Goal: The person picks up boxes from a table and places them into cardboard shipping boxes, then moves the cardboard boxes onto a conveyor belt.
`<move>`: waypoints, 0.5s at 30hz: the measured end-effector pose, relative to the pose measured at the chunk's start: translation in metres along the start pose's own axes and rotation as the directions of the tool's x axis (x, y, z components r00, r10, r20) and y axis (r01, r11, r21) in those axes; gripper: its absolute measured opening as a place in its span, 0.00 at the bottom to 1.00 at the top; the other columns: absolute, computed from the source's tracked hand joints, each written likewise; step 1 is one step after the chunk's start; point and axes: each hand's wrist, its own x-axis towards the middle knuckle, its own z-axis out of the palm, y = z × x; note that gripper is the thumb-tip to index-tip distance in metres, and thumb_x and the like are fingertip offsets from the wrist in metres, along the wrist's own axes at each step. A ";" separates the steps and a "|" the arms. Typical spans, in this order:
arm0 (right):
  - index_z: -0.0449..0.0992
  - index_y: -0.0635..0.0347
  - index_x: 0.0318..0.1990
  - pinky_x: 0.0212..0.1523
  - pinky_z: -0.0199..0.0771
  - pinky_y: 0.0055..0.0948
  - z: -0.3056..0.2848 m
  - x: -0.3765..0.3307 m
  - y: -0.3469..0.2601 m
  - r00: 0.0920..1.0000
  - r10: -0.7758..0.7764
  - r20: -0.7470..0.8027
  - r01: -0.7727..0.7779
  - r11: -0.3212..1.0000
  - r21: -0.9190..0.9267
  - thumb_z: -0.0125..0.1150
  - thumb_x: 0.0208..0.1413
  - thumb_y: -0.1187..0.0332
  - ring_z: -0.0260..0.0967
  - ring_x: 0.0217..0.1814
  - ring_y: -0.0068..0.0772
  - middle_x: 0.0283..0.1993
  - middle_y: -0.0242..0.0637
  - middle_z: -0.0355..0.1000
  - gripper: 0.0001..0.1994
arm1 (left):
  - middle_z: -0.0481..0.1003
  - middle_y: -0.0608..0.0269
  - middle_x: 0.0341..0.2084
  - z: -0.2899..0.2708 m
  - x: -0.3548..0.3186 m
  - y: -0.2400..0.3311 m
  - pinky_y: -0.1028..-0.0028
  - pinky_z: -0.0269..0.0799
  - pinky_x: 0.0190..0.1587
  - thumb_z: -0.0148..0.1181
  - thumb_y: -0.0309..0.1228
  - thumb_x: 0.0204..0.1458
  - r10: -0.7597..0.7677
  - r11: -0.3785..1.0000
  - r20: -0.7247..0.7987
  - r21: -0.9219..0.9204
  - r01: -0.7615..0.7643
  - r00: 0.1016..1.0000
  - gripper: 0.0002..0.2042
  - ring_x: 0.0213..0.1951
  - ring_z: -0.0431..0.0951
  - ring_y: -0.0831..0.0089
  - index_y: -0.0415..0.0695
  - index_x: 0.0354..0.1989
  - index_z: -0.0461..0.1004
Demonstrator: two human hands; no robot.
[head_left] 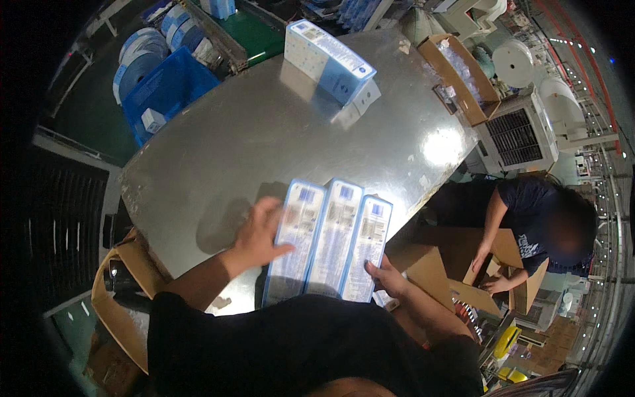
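Three long white cartons with blue edges lie side by side against my body: a left carton (296, 241), a middle carton (335, 238) and a right carton (368, 248). Printed panels and barcodes face up on them. My left hand (259, 233) is at the outer side of the left carton, thumb over its top face and fingers apart, slightly blurred. On the opposite side, my right hand (389, 275) grips the right carton's edge with the thumb on top; its other fingers are mostly hidden. The cartons' near ends disappear behind my black shirt.
A metal table (218, 159) spreads ahead, with more blue-and-white cartons (331, 63) at its far side. A blue crate (169, 92) stands far left, a cardboard tray (460, 79) far right. At right, a co-worker (529, 218) reaches into an open cardboard box (423, 268).
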 end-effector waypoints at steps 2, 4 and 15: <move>0.42 0.58 0.68 0.65 0.57 0.46 -0.001 0.012 0.017 0.976 0.102 0.192 -0.132 0.979 0.154 0.60 0.53 0.47 0.53 0.68 0.46 0.65 0.49 0.55 0.44 | 0.65 0.51 0.53 0.007 -0.018 -0.014 0.60 0.71 0.49 0.64 0.47 0.48 -0.404 0.769 0.346 -0.373 0.519 0.847 0.32 0.57 0.64 0.59 0.47 0.60 0.63; 0.47 0.59 0.68 0.64 0.57 0.51 -0.010 0.039 0.036 0.952 0.157 0.265 -0.205 0.965 0.165 0.65 0.46 0.41 0.54 0.67 0.50 0.66 0.52 0.54 0.49 | 0.68 0.51 0.52 0.034 -0.034 -0.050 0.63 0.71 0.50 0.64 0.43 0.48 -0.342 0.330 0.724 -0.504 0.798 0.599 0.33 0.53 0.69 0.61 0.46 0.62 0.60; 0.65 0.68 0.56 0.54 0.68 0.37 -0.045 -0.123 -0.056 0.779 -0.626 0.033 0.610 0.745 -0.270 0.77 0.33 0.65 0.66 0.55 0.39 0.51 0.43 0.70 0.39 | 0.71 0.51 0.50 0.024 -0.010 0.115 0.61 0.69 0.54 0.66 0.33 0.44 0.180 0.732 0.128 -0.679 -0.046 0.975 0.35 0.53 0.72 0.59 0.39 0.62 0.59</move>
